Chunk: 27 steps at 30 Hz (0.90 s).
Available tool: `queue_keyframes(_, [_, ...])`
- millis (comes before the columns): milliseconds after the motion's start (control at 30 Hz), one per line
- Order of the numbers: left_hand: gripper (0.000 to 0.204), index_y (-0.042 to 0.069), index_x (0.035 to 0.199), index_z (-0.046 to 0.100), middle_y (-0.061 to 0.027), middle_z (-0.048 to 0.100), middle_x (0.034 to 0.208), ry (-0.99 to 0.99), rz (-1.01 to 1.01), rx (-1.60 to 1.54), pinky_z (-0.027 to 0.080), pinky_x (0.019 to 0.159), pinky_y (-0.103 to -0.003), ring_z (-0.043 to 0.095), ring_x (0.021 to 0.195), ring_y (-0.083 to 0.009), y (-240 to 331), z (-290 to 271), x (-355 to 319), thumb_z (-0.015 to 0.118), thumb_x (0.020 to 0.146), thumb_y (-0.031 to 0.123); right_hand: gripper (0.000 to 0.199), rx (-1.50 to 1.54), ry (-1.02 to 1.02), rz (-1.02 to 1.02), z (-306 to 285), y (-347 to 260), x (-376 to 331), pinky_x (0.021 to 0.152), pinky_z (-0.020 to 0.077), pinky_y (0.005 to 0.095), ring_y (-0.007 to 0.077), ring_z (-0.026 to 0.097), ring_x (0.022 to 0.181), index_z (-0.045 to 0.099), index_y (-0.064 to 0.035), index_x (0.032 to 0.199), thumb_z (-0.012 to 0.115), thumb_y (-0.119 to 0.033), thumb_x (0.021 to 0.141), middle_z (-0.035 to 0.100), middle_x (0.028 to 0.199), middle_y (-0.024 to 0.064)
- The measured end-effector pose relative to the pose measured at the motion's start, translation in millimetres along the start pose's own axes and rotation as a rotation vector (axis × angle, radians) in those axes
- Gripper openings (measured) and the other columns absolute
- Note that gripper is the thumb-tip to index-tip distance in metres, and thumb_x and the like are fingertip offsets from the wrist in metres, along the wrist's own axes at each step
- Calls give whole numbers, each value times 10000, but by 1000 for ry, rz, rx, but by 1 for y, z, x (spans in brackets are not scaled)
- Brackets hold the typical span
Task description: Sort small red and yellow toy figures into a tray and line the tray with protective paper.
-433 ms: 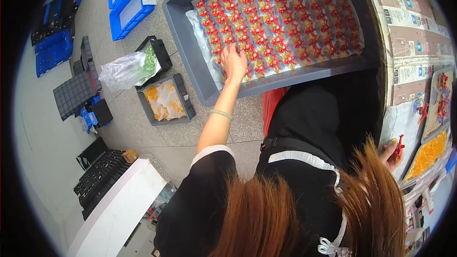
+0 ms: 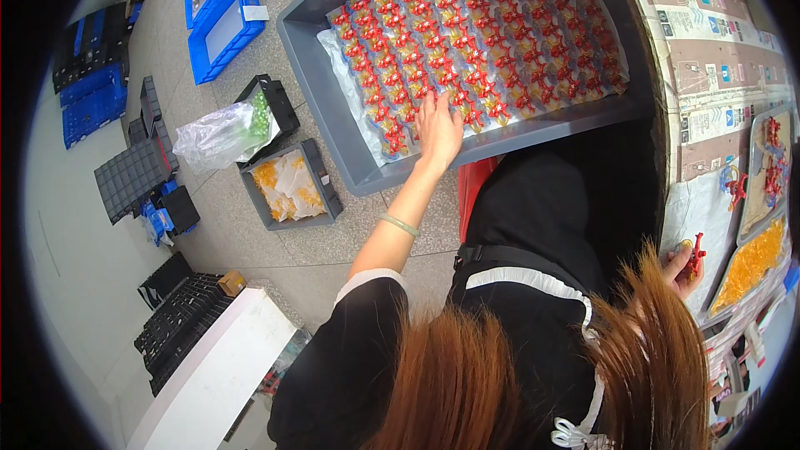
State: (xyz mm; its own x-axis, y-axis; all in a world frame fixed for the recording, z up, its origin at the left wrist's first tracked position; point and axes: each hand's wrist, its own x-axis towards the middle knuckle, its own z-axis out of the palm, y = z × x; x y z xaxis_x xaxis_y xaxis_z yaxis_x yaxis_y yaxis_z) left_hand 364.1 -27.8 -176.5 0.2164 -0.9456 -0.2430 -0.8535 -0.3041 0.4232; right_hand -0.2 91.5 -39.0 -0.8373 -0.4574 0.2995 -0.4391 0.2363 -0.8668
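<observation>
Many red-and-yellow plastic figures (image 2: 454,42) are laid in rows inside rectangular grey plastic bin (image 2: 492,146), apparently against tangling | left hand (image 2: 440,132) half-curled at bin's near rows, hold cannot be told | right of bin, red plastic piece (image 2: 695,255) pinched by right hand (image 2: 684,278)

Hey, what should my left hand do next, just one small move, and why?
I'd probably lift your left hand straight up, rather than slide it sideways. Its fingers are at the near edge of the tightly packed red toys in the gray bin, so dragging might knock some out of line.
</observation>
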Motion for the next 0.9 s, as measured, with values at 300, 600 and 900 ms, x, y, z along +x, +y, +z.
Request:
queue_keyframes(300, [212,-4,1005,579,-127,572,996,-1268,793,-1706,414,827,-344,542,945,-249,200,-163,-53,468,876,123,234,7,79,-40,3,1,1,514,456,174,109,566,644,534,10,980,641,-64,786,622,827,107])
queue_keyframes(600, [311,-58,1138,464,-146,557,1063,-1363,1051,-2503,480,720,-285,563,884,-202,253,-191,-76,429,886,120,226,46,-50,-74,-2,5,2,525,460,174,116,573,656,520,12,997,617,-66,807,620,852,108])
queue_keyframes(900, [230,-35,977,547,-146,557,954,-1589,1136,-1981,422,799,-365,537,906,-259,226,-170,-70,508,866,163,227,37,-54,-46,-3,7,0,511,449,169,117,583,671,524,19,994,619,-58,803,621,848,115])
